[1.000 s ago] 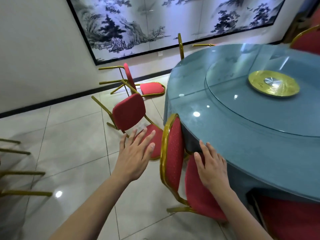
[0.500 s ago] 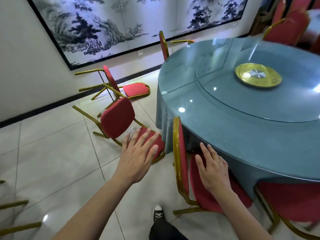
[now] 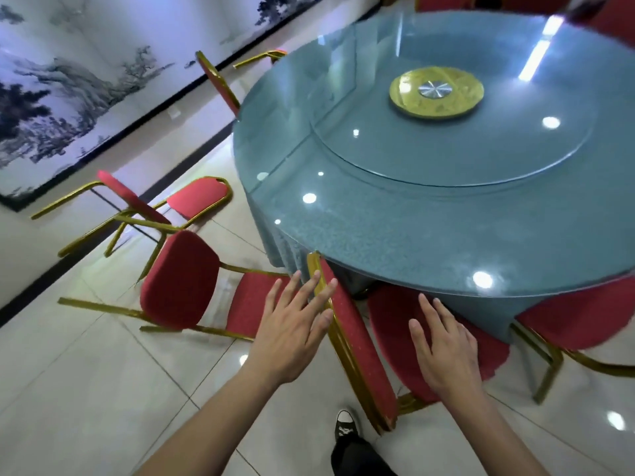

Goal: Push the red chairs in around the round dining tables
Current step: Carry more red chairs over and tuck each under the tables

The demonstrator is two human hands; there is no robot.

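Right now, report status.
Left hand open at nearest chair backrest; right hand open over seat. Tipped chair beside round table.

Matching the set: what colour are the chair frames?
Gold frame, with red padding, shown best in the head view.

1. Bright, even indoor light; round lamp reflections and one long streak glare on the glass table (image 3: 429,214).
2. Glossy floor (image 3: 86,389) tiles mirror lamps.
3. Motion blur softens everything; wide-angle distortion bends the edges.
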